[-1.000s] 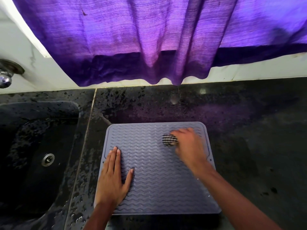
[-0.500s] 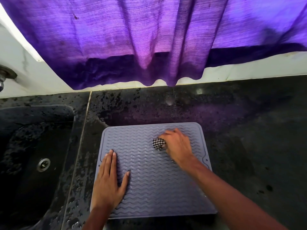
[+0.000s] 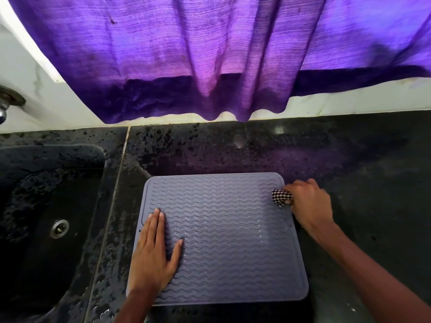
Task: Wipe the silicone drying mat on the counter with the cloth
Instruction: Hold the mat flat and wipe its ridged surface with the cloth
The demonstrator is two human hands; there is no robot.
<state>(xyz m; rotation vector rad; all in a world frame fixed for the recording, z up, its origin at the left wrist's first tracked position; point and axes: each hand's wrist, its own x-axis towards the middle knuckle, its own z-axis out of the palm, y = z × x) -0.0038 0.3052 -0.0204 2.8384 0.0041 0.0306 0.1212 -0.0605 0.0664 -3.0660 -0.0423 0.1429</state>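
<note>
Now the wipe is in full swing: the right hand [image 3: 309,201] has its fingers bunched tight around a small black-and-white checked cloth [image 3: 281,197], and the wad sits right at the far right edge of the grey silicone drying mat [image 3: 224,238], close to the far corner, with the knuckles hanging out over the dark counter [image 3: 361,183]. The left hand [image 3: 155,255] lies flat on the near left part of the mat, fingers straight and together, thumb splayed, gripping nothing, just pressing down, and that looks like an anchor so the sheet does not slide. The mat itself lies flat on the wet, speckled counter, just beside the black sink [image 3: 46,217], below the hem of a purple curtain [image 3: 210,54]. Judging from the cloth's spot, this is the end of one sideways pass along the far rows of wavy ridges. Next move, as I read it: turn the stroke around and bring the cloth across toward the left, a row nearer, with steady downward pressure so the fabric gets into the grooves. That pinning palm will eventually have to shift, since the patch beneath it cannot be reached.
</note>
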